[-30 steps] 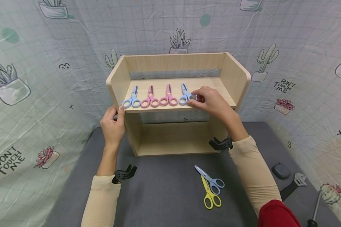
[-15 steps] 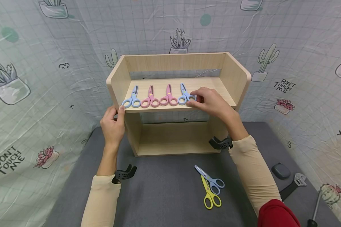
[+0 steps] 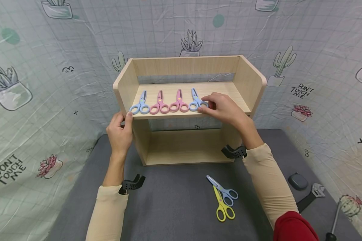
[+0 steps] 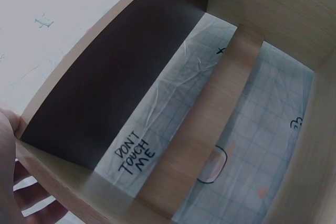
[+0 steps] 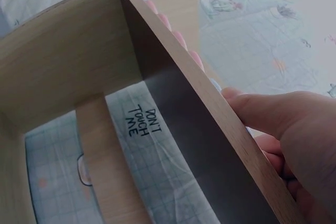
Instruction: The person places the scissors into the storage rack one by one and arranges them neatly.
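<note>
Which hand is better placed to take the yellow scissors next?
Probably the right hand, once it releases its blue scissors: the yellow scissors lie on its side, while the left hand grips the shelf at far left.

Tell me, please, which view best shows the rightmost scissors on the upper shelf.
The head view: the blue scissors show blades and most of the handles. The right wrist view catches just a blue sliver past the shelf edge; the left wrist view, nothing.

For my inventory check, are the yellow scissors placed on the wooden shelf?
No, the yellow scissors lie on the grey table, in front of the wooden shelf.
</note>
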The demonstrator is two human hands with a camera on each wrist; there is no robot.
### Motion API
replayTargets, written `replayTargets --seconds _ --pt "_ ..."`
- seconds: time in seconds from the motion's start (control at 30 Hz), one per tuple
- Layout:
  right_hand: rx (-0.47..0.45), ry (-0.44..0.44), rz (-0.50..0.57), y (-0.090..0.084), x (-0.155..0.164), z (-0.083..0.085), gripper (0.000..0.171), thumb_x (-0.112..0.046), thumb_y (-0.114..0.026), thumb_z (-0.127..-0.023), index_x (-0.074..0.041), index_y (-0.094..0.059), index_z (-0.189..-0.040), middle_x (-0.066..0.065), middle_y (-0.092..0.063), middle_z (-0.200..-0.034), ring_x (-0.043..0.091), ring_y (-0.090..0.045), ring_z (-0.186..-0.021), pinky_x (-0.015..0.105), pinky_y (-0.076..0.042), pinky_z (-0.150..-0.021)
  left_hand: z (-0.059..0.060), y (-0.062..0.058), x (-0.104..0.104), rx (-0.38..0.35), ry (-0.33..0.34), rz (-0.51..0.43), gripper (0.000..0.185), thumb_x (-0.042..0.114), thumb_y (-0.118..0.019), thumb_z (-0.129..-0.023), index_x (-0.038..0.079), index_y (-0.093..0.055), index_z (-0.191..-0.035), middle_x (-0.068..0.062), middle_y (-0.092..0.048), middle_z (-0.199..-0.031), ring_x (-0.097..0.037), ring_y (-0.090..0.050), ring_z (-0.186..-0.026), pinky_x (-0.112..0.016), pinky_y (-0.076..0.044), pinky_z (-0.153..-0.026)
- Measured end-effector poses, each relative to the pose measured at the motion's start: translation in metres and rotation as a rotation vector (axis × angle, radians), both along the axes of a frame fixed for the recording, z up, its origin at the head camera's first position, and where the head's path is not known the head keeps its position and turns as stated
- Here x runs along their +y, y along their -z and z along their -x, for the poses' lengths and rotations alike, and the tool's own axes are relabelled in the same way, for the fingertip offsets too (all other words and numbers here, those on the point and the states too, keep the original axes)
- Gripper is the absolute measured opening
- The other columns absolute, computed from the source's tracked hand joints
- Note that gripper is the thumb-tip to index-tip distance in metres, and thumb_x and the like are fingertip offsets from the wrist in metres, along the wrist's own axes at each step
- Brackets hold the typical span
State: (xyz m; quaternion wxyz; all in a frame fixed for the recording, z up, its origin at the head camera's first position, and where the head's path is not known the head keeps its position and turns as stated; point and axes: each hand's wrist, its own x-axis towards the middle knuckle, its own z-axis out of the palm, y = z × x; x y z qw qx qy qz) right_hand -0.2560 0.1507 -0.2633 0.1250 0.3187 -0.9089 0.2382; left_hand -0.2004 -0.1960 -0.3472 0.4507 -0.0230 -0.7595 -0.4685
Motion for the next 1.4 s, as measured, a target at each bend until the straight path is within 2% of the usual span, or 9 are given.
replayTargets --seconds 0.13,0.37,0.87,1.13,1.4 --pt "0.009 0.005 -0.004 0.0 0.0 -0.001 0.048 -0.034 -0.072 -0.093 -0.002 -0.066 -0.128 0.009 -0.056 -0.084 0.02 -0.048 -0.075 0.033 -0.037 -0.07 0.0 0.0 0.0 0.008 0.006 0.0 0.03 0.027 -0.062 -0.099 0.0 -0.074 -0.094 -0.011 -0.073 -0.108 -0.017 -0.067 -0.094 -0.009 -0.045 -0.067" --pt "0.049 0.001 0.018 0.0 0.001 -0.004 0.049 -0.034 -0.074 -0.091 -0.001 -0.065 -0.126 0.01 -0.059 -0.085 0.021 -0.05 -0.077 0.034 -0.04 -0.072 0.0 0.0 0.0 0.015 0.003 0.005 0.031 0.026 -0.062 -0.099 -0.002 -0.073 -0.092 -0.012 -0.073 -0.105 -0.011 -0.063 -0.09 -0.006 -0.045 -0.067" --pt "0.217 -0.072 0.14 0.007 0.01 -0.024 0.038 -0.022 -0.079 -0.086 0.0 -0.068 -0.114 0.009 -0.059 -0.088 0.019 -0.05 -0.077 0.029 -0.039 -0.07 0.0 -0.001 0.0 0.01 -0.001 -0.001 0.029 0.026 -0.062 -0.099 -0.001 -0.074 -0.094 -0.011 -0.073 -0.106 -0.004 -0.062 -0.09 -0.005 -0.045 -0.067" --pt "0.276 -0.12 0.179 0.011 0.016 -0.041 0.041 -0.02 -0.083 -0.082 0.0 -0.068 -0.115 0.009 -0.062 -0.093 0.019 -0.052 -0.08 0.031 -0.043 -0.071 -0.001 -0.001 0.0 0.01 0.001 0.001 0.029 0.026 -0.062 -0.099 0.0 -0.075 -0.095 -0.011 -0.073 -0.107 -0.009 -0.063 -0.092 -0.006 -0.045 -0.067" --pt "0.298 -0.169 0.204 0.019 0.022 -0.058 0.044 -0.018 -0.084 -0.079 0.0 -0.067 -0.116 0.008 -0.063 -0.097 0.017 -0.056 -0.086 0.03 -0.048 -0.075 0.0 -0.001 0.0 0.01 -0.001 0.002 0.03 0.026 -0.062 -0.099 -0.001 -0.074 -0.093 -0.012 -0.073 -0.108 -0.02 -0.068 -0.097 -0.006 -0.044 -0.066"
